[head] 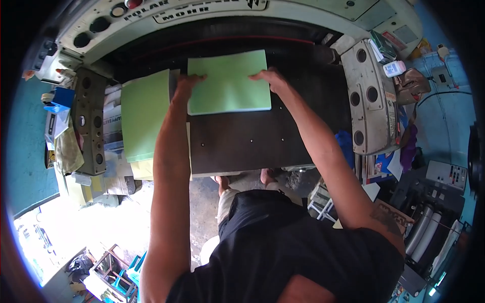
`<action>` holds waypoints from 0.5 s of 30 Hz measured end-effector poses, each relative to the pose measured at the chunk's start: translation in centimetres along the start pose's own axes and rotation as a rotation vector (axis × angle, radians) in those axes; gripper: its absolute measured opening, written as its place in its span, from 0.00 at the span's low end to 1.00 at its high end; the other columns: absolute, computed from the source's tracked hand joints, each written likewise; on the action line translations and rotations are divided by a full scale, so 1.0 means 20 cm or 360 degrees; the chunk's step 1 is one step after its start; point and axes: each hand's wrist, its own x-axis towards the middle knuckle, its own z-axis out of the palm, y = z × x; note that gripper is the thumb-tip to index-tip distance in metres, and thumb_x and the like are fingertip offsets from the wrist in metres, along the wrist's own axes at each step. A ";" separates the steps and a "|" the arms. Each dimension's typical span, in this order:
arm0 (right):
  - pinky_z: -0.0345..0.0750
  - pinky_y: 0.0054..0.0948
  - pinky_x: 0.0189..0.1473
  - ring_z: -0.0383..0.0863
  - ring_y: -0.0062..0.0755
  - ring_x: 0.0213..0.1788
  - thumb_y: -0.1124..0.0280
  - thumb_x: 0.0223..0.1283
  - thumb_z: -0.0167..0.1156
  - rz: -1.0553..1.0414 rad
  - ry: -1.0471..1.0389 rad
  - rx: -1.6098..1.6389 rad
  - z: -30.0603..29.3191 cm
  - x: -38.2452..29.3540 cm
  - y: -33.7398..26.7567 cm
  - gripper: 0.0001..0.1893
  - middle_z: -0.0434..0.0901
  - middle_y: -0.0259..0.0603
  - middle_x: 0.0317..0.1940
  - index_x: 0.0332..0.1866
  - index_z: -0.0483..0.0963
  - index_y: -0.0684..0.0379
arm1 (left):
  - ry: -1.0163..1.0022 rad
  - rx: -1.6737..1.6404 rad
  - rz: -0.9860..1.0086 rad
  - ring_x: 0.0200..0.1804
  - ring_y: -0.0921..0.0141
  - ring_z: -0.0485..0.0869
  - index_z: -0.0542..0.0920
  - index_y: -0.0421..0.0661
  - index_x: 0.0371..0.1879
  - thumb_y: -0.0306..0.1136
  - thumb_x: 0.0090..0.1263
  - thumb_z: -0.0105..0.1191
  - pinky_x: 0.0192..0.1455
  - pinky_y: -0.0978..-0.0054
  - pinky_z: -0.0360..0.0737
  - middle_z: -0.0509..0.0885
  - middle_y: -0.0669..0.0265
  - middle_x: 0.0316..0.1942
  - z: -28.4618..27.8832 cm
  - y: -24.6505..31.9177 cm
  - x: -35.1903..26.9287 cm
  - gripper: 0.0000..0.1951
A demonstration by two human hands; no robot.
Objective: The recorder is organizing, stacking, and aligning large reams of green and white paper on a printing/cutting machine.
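Note:
A stack of light green paper (229, 91) with a pale front edge lies on the dark bed (242, 151) of a Polar Mohr paper cutter. At its left edge is my left hand (186, 84), the thumb on the top sheet. My right hand (273, 78) grips the right edge in the same way, thumb pointing inward. The fingers under and behind the edges are mostly hidden. Left of my left forearm, a larger pile of green sheets (145, 117) rests on cream paper (142, 169), partly covered by the arm.
The cutter's front beam (212, 17) spans the far side. A perforated metal side block (89, 121) stands on the left, another block (369, 98) on the right. On the right one sit a white bottle (394, 69) and a green box (383, 47). A roller machine (424, 227) is at lower right.

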 end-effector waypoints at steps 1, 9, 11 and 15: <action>0.82 0.40 0.55 0.88 0.45 0.49 0.76 0.46 0.75 0.0007 -0.0007 0.0047 0.00 0.03 0.01 0.25 0.85 0.54 0.48 0.52 0.80 0.74 | 0.0022 -0.0070 0.0067 0.48 0.69 0.86 0.87 0.42 0.49 0.44 0.54 0.77 0.55 0.69 0.80 0.90 0.63 0.46 0.01 -0.04 0.04 0.26; 0.84 0.38 0.47 0.89 0.41 0.44 0.78 0.49 0.72 -0.0265 -0.0023 -0.0089 0.00 0.23 0.11 0.21 0.87 0.52 0.42 0.51 0.81 0.75 | 0.0702 0.1021 -0.0234 0.61 0.48 0.78 0.77 0.43 0.62 0.43 0.55 0.75 0.65 0.55 0.75 0.79 0.49 0.59 0.08 0.17 0.02 0.36; 0.84 0.38 0.47 0.89 0.40 0.43 0.79 0.49 0.71 -0.0230 0.0055 -0.0103 0.00 0.24 0.11 0.20 0.87 0.51 0.41 0.50 0.82 0.74 | 0.0827 0.0923 0.0112 0.62 0.45 0.75 0.72 0.43 0.65 0.41 0.55 0.74 0.65 0.52 0.74 0.74 0.45 0.60 0.13 0.32 -0.15 0.38; 0.84 0.38 0.48 0.89 0.40 0.43 0.79 0.50 0.71 -0.0233 -0.0015 -0.0021 0.01 0.22 0.08 0.19 0.87 0.51 0.40 0.49 0.82 0.74 | 0.0657 0.1004 0.0709 0.63 0.45 0.74 0.74 0.43 0.63 0.36 0.57 0.72 0.64 0.49 0.74 0.73 0.44 0.61 0.23 0.48 -0.57 0.34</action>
